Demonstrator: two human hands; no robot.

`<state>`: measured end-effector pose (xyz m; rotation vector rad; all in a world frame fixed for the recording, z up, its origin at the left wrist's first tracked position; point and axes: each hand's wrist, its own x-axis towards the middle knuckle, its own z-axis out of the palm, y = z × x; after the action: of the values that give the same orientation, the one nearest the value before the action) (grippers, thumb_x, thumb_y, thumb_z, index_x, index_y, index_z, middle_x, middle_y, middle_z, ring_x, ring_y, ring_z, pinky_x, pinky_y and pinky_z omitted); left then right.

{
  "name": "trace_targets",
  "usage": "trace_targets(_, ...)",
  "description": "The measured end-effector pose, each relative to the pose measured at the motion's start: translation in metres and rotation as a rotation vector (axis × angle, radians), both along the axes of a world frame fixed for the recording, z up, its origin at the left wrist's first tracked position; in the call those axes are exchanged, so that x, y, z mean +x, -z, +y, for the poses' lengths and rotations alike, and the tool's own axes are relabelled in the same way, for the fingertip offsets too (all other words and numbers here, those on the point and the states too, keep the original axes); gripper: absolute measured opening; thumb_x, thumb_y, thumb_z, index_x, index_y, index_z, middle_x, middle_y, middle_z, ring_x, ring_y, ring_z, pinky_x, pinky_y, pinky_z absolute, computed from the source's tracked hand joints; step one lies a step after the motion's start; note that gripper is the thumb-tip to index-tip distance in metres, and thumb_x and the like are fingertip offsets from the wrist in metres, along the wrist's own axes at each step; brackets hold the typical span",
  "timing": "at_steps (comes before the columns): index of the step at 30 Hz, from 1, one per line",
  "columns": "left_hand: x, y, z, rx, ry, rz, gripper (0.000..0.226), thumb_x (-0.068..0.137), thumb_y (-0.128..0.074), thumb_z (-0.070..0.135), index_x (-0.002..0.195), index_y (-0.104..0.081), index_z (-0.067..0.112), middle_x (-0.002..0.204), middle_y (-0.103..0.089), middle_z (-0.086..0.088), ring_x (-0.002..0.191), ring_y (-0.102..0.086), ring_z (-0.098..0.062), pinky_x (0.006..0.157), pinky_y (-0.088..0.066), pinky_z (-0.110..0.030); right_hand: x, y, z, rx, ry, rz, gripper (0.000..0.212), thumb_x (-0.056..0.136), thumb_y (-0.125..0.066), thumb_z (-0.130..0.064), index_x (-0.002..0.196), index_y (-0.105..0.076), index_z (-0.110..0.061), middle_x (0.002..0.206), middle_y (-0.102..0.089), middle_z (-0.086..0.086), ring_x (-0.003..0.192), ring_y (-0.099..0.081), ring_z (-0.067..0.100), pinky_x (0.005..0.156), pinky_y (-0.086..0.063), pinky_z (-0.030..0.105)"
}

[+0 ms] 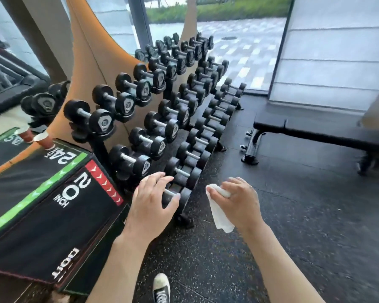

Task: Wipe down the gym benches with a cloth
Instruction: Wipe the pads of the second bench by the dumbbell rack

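Wiping looks not yet started, judging by the layout: the bench [322, 133] sits well apart from both hands, far right across the floor [293, 215], nothing touching its pad. No sign either way of wet or wiped patches on it; too blurred to tell. All bench wiping appears left to do.

Right hand [239, 202] is closed around a white cloth [220, 213], bunched under the fingers with a tail hanging down, held in the air above the floor. Left hand [153, 200] is spread wide, palm down, fingers loosely splayed, empty, over the near end of the dumbbell rack [184, 149]; cannot tell if it touches a dumbbell. Both forearms reach forward. A plyo box [53, 200] stands at left, a shoe [161, 287] shows below.
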<state>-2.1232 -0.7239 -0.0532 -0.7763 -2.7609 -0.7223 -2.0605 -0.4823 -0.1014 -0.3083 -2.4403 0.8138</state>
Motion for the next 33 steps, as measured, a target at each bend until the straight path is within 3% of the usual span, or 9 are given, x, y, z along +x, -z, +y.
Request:
trace_targets(2,-0.03,0.004,0.016,0.001,0.064,-0.015,0.049,0.096,-0.066,0.04,0.141,-0.061,0.021,0.147,-0.053,0.003,0.142,-0.041,-0.017,0.12,-0.037,-0.046,-0.012,0.0,0.012,0.031,0.072,-0.004,0.05,0.086,-0.079,-0.045,0.053,-0.049,-0.024,0.057,-0.043,-0.014,0.062,-0.045,0.009,0.059,-0.029,0.016)
trace_targets(5,-0.081,0.012,0.038,0.017,0.167,-0.044,0.048,0.096,-0.068,0.037,0.14,-0.063,0.018,0.146,-0.055,0.001,0.142,-0.043,-0.019,0.12,-0.038,-0.048,-0.035,0.002,0.025,0.046,0.185,-0.016,0.051,0.088,-0.076,-0.05,0.053,-0.049,-0.024,0.058,-0.047,-0.012,0.061,-0.046,0.011,0.057,-0.031,0.02)
trace_targets(9,-0.151,0.025,0.064,0.062,0.306,-0.072,0.042,0.097,-0.071,0.03,0.136,-0.066,0.016,0.143,-0.058,0.0,0.139,-0.047,-0.02,0.118,-0.04,-0.05,-0.072,0.006,0.038,-0.033,0.331,-0.017,0.054,0.091,-0.068,-0.059,0.058,-0.044,-0.023,0.06,-0.047,-0.012,0.062,-0.045,0.004,0.058,-0.029,0.015)
trace_targets(12,-0.199,0.04,0.076,0.082,0.395,-0.103,0.041,0.097,-0.064,0.035,0.134,-0.067,0.017,0.14,-0.059,0.002,0.136,-0.049,-0.018,0.117,-0.041,-0.048,-0.104,0.011,0.044,-0.074,0.386,-0.057,0.035,0.09,-0.074,-0.053,0.075,-0.057,-0.027,0.071,-0.054,-0.017,0.07,-0.049,-0.003,0.064,-0.032,0.012)
trace_targets(17,-0.264,0.058,0.091,0.065,0.517,-0.166,0.038,0.097,-0.069,0.03,0.133,-0.068,0.019,0.139,-0.059,0.004,0.136,-0.048,-0.017,0.118,-0.04,-0.046,-0.15,0.01,0.044,-0.089,0.435,-0.12,0.019,0.094,-0.073,-0.035,0.091,-0.065,-0.019,0.082,-0.06,-0.012,0.076,-0.053,0.009,0.069,-0.038,0.027)
trace_targets(25,-0.302,0.05,0.123,0.117,0.6,-0.208,0.038,0.098,-0.066,0.034,0.135,-0.066,0.022,0.14,-0.056,0.008,0.138,-0.043,-0.013,0.12,-0.035,-0.038,-0.165,-0.008,0.061,-0.102,0.394,-0.175,0.022,0.097,-0.07,-0.037,0.103,-0.071,-0.015,0.092,-0.061,-0.01,0.09,-0.056,0.013,0.081,-0.046,0.033)
trace_targets(30,-0.305,0.046,0.162,0.102,0.676,-0.215,0.038,0.099,-0.066,0.035,0.134,-0.066,0.024,0.141,-0.055,0.008,0.139,-0.043,-0.013,0.121,-0.035,-0.039,-0.153,-0.014,0.09,-0.12,0.438,-0.148,0.032,0.095,-0.07,-0.045,0.114,-0.073,-0.02,0.091,-0.052,-0.019,0.094,-0.051,0.002,0.079,-0.041,0.025)
trace_targets(33,-0.308,0.045,0.191,0.107,0.707,-0.206,0.037,0.098,-0.065,0.035,0.134,-0.066,0.024,0.14,-0.055,0.008,0.138,-0.043,-0.013,0.12,-0.036,-0.039,-0.151,-0.011,0.113,-0.113,0.485,-0.132,0.028,0.097,-0.068,-0.044,0.115,-0.073,-0.022,0.09,-0.053,-0.016,0.09,-0.054,0.006,0.075,-0.045,0.028)
